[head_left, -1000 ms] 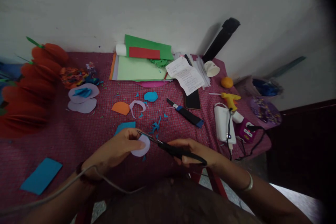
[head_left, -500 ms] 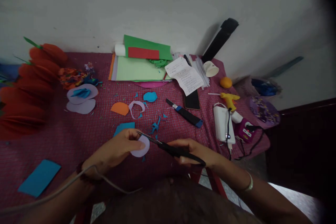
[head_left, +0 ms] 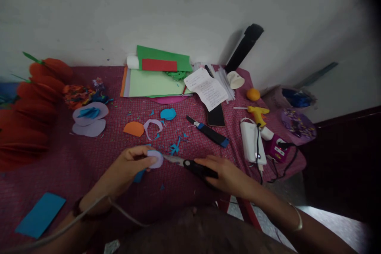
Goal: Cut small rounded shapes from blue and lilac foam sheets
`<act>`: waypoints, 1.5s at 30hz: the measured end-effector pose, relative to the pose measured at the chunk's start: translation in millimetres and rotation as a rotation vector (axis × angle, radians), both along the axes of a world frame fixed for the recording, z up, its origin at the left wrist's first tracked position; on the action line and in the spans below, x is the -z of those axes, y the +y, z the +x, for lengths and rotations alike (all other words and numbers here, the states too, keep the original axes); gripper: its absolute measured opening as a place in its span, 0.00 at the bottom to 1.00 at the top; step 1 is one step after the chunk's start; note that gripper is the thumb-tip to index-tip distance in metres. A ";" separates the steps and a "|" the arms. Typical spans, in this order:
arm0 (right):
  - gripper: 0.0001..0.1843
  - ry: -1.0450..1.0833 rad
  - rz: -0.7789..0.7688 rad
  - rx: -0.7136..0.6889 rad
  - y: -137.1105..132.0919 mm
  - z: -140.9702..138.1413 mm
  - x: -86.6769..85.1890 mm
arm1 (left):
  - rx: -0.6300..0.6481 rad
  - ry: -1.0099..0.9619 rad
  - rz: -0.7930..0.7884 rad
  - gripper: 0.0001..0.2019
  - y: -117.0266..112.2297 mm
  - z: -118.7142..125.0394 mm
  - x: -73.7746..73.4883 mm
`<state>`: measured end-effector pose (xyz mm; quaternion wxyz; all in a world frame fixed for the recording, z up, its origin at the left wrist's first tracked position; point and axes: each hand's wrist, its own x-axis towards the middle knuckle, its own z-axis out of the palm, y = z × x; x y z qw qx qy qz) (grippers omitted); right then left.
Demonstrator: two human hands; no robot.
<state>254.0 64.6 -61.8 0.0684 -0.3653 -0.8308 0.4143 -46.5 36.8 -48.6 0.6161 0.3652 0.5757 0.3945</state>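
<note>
My left hand (head_left: 135,160) pinches a small lilac paper circle (head_left: 155,159) between thumb and fingers. Blue paper (head_left: 139,176) shows just below that hand; whether it is held or lies on the cloth I cannot tell. In my right hand (head_left: 222,172) is a pair of black-handled scissors (head_left: 190,164), their blades pointing left with the tips at the circle's right edge. Beyond my hands lie a lilac paper ring (head_left: 153,129), an orange paper piece (head_left: 133,129), a blue paper piece (head_left: 168,114) and blue scraps (head_left: 175,145).
A box cutter (head_left: 208,131), a phone (head_left: 216,116) and a yellow glue gun (head_left: 258,115) lie to the right, near a white power bank (head_left: 252,143). Orange paper pumpkins (head_left: 32,111) fill the left. Stacked coloured paper (head_left: 154,81) rests against the wall.
The lilac circle in my left hand has moved slightly left and up. The scissors have turned, their blades now reaching the circle's right edge instead of lying across its top.
</note>
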 end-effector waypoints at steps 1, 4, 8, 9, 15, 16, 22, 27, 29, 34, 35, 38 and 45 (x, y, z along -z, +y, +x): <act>0.29 -0.064 0.081 -0.041 -2.4 0.6 -1.4 | -0.036 0.049 0.023 0.04 0.0 -1.9 0.3; 0.24 -0.158 0.200 -0.139 -8.6 -0.9 -6.8 | -0.062 0.191 0.139 0.06 -0.3 -2.4 -2.0; 0.14 -0.150 0.265 -0.084 -7.4 -10.3 -16.4 | -0.032 0.255 0.252 0.08 -3.0 8.7 -7.4; 0.11 -0.099 0.255 -0.040 -5.5 -14.7 -18.6 | -0.027 0.252 0.239 0.07 -3.9 12.5 -7.5; 0.14 0.460 -0.288 0.143 14.6 -62.2 -21.6 | 0.022 0.195 0.187 0.05 -7.1 31.3 -3.2; 0.15 0.510 -0.346 0.133 18.9 -70.7 -19.9 | 0.015 0.156 0.181 0.04 -7.2 33.3 -3.7; 0.24 0.618 -0.741 0.169 38.6 -96.7 -3.6 | -0.149 -0.270 0.096 0.06 -6.1 37.3 -12.3; 0.25 0.670 -0.893 0.208 40.8 -98.9 7.8 | -0.201 -0.358 0.029 0.11 -3.2 39.6 -12.1; 0.24 0.693 -0.924 0.212 40.5 -99.5 11.0 | -0.195 -0.381 0.023 0.12 -2.2 40.8 -10.0; 0.23 0.773 -0.972 0.203 40.3 -101.4 16.8 | -0.186 -0.441 0.022 0.13 0.2 42.9 -6.3; 0.23 0.787 -0.983 0.203 40.3 -101.8 17.7 | -0.184 -0.447 0.023 0.13 0.6 43.3 -6.3; 0.24 0.810 -1.005 0.219 39.8 -102.4 19.9 | -0.174 -0.462 0.041 0.13 1.0 44.2 -6.5; 0.23 0.806 -0.995 0.239 37.1 -102.9 23.8 | -0.135 -0.322 0.086 0.07 -2.1 42.9 3.3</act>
